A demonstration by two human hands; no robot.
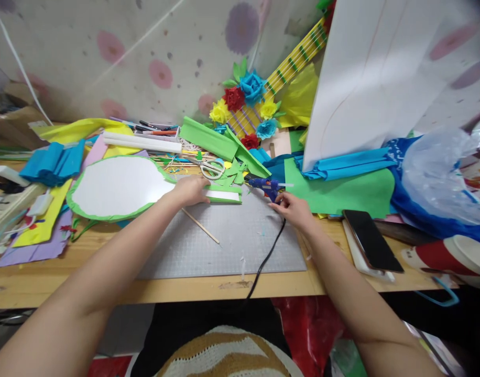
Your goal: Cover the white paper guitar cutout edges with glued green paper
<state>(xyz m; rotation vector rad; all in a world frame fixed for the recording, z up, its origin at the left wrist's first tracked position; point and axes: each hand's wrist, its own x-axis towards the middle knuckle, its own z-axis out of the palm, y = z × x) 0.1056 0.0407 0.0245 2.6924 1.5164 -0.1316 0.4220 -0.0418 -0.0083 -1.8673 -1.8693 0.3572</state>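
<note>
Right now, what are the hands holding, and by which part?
The right hand holds the blue plastic glue gun by its handle; the left hand holds the green-edged white paddle-shaped panel by its narrow neck.

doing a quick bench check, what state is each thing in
white paddle-shaped board with green edging: lying down, left grip on its neck
blue plastic glue gun: right grip at its handle, whitish glue stick protruding
white-handled metal scissors: lying, open or shut unclear
black rectangular phone: lying face up, dark
red-and-white takeaway cup: lidded
thin wooden stick: lying on the grey gridded mat
</note>
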